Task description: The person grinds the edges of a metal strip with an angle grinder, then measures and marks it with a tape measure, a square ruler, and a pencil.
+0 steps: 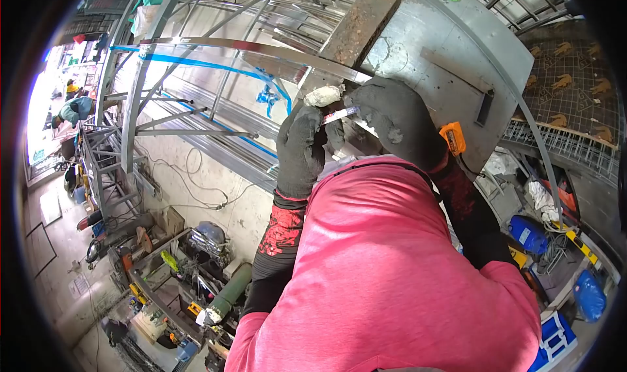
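Both of my hands wear dark grey work gloves and meet in front of my chest, close to the table edge. My left hand (300, 143) has its fingers curled, with the thumb side against a small white printed strip (341, 114). The strip's other end reaches the curled fingers of my right hand (398, 120); I cannot tell what kind of object it is. Just beyond the fingertips is a crumpled off-white lump (324, 96). A long flat metal bar (261, 47) passes behind the hands, its end beside my right glove.
A rusty steel beam (359, 26) lies on the metal table (444, 39). An orange tool (452, 139) is by my right forearm. Steel frames (140, 78) and a blue strap (196, 63) are at left. Tools and a green cylinder (230, 293) crowd the lower left. A person (75, 111) bends far left.
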A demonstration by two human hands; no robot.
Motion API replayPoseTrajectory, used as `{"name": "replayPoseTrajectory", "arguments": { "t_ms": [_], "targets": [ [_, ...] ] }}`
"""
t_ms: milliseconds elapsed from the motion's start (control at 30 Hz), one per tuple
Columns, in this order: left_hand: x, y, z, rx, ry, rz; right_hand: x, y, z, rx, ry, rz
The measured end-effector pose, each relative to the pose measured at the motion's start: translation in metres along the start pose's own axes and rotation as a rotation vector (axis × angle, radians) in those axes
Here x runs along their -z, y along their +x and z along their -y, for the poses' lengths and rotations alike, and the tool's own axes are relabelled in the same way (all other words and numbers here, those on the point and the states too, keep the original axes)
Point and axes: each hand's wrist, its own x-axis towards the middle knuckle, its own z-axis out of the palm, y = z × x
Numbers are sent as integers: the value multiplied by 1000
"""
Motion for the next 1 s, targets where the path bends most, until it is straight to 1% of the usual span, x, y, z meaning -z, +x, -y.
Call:
{"name": "replayPoseTrajectory", "arguments": {
  "t_ms": [67,100,167,200,233,267,300,333,367,400,433,467,500,533,567,633,667,733,767,833,867,900,933,967,1000],
  "targets": [
    [-2,3,-14,267,-347,-42,3,-1,-1,-9,24,-17],
    [-4,2,-15,262,-358,-40,6,-2,-5,-12,12,-17],
    [-11,-3,-7,256,-268,41,9,-11,-25,69,-24,-88],
    [-8,-21,29,556,-797,208,10,-20,-51,162,-127,-189],
    [0,12,-11,325,-407,218,30,-20,-47,-66,-206,-96],
    [0,-1,8,324,-411,221,45,-28,-61,-78,-374,-139],
    [3,-24,43,291,-169,214,59,-40,-74,-394,-176,-277],
    [10,-29,53,253,76,207,69,-54,-104,-254,-295,-412],
    [14,-36,61,248,80,214,85,-73,-130,-334,-406,-429],
    [22,-34,55,372,15,166,95,-89,-145,-537,-394,-408],
    [24,-30,49,496,-53,120,100,-99,-159,-546,-399,-416],
    [23,-25,47,489,-57,132,105,-107,-172,-558,-542,-373],
    [21,-20,44,682,-324,-63,106,-108,-174,-567,-684,-326],
    [21,-17,43,871,-589,-269,103,-109,-175,-458,-721,-375],
    [17,-15,46,871,-587,-271,102,-110,-176,-457,-718,-376],
    [5,-9,56,596,-164,-219,91,-80,-138,-257,-857,-440],
    [2,2,49,475,-12,-169,74,-77,-132,-252,-845,-436],
    [-11,14,57,305,248,-52,40,-74,-120,-431,110,-351],
    [-22,16,66,235,354,11,49,-52,-85,-922,509,-52],
    [-47,12,77,318,542,145,21,-51,-83,-791,485,120],
    [-54,9,79,197,561,40,21,-52,-85,-787,485,128],
    [-56,8,81,205,564,36,23,-50,-83,-733,438,172],
    [-56,7,84,286,574,81,24,-50,-80,-681,393,215],
    [-57,6,86,367,583,126,22,-50,-76,-680,396,224],
    [-59,7,84,318,527,41,21,-48,-69,-532,89,141]
  ]
}}
